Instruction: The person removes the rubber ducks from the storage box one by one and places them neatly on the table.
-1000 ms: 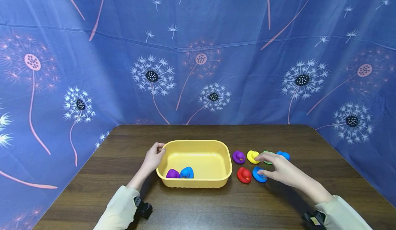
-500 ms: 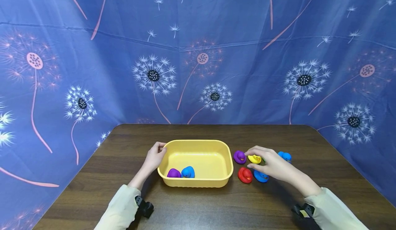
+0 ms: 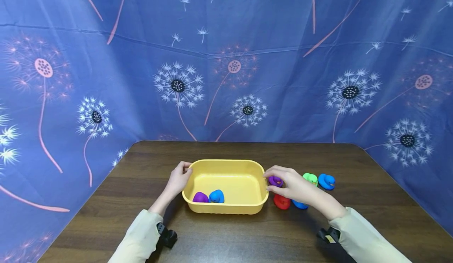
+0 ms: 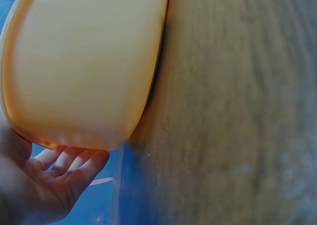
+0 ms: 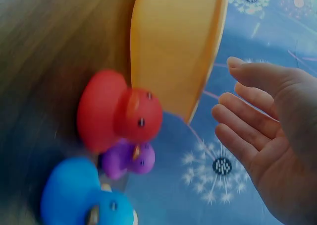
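Note:
A yellow plastic tub point(image 3: 226, 208) stands on the wooden table, with a purple rubber duck point(image 3: 200, 197) and a blue rubber duck point(image 3: 216, 196) inside. My left hand point(image 3: 178, 176) grips the tub's left end, thumb at the rim; in the left wrist view its fingers point(image 4: 81, 173) lie against the outer wall. My right hand point(image 3: 291, 182) holds nothing. Its thumb and fingers are spread apart, the tips right at the tub's right rim in the head view. Below that hand are a red duck point(image 5: 101, 111), a purple duck point(image 5: 116, 159) and a blue duck point(image 5: 72, 190).
Farther right on the table point(image 3: 226, 239) sit a green duck point(image 3: 310, 178) and another blue duck point(image 3: 326, 181). Behind the table hangs a blue cloth point(image 3: 212, 98) with dandelion prints. Each wrist carries a small black camera point(image 3: 166, 235).
My right hand has moved left, from over the ducks to the tub's right rim. It now hides the yellow duck, and the green one has come into view. My left hand stays on the tub.

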The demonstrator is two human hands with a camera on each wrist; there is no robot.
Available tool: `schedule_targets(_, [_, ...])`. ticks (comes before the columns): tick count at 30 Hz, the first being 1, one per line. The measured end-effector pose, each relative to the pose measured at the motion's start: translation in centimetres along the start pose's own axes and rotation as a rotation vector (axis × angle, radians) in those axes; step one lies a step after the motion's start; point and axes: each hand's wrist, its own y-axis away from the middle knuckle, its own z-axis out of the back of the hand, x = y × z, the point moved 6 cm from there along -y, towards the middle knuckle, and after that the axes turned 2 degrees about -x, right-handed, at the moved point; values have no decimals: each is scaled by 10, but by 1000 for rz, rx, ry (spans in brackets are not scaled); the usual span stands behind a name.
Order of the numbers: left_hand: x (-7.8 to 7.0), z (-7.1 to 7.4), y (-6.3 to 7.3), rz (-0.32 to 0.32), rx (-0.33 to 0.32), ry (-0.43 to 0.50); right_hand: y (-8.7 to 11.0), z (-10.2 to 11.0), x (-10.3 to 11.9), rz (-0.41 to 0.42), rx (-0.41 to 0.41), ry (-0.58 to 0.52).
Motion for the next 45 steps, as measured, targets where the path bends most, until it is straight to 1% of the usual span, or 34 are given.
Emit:
schedule_targets(4, [0,0,0,7,-4,1,-8,-13,5,-40,61,-7])
schedule_targets(7, [-1,1,0,4,-9,2,-14,-21,11,-52,80,-14])
schedule_targets(10, [-2,2,0,2,-10,4,-20,-30,17,-38,79,-16])
schedule_targets(15, [-3,1,0,3,-5,4,-32,-45,25,11,64,-17])
schedule_targets(23, [-2,1,-1,1,-6,10,-49,-70,36,15,58,-16])
schedule_targets(29, [1,1,-1,9,-4,15,-56,-78,39,32,35,-25])
schedule_targets(33, [0,1,-1,6,-2,16,-60,-82,40,11,37,-47])
schedule_targets(35, [0,1,-2,5,-2,13,-62,-84,40,-6,48,-47])
schedule_targets(39, [1,1,-2,6,-8,7,-67,-90,42,-6,65,-40])
schedule_targets(45, [1,1,-1,-4,-7,15,-71,-100,44,-15,107,-83])
